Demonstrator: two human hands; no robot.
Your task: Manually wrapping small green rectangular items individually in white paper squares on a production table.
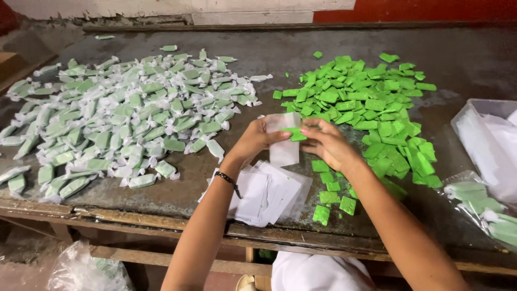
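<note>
My left hand (257, 138) and my right hand (325, 144) meet above the dark table (301, 43), together holding a clear wrapper sheet (284, 151) with one green candy piece (294, 133) lying across it. Under my hands lies a stack of clear wrapper sheets (269, 194). A pile of unwrapped green candy pieces (371, 102) spreads to the right of my hands. A wide heap of wrapped green candies (124, 113) with twisted ends covers the table's left side.
A clear plastic tub (487, 140) stands at the right edge, with a plastic bag of wrapped candies (482, 207) in front of it. The table's worn wooden front edge (134, 218) runs below. A crumpled plastic bag (86, 269) sits under the table at the left.
</note>
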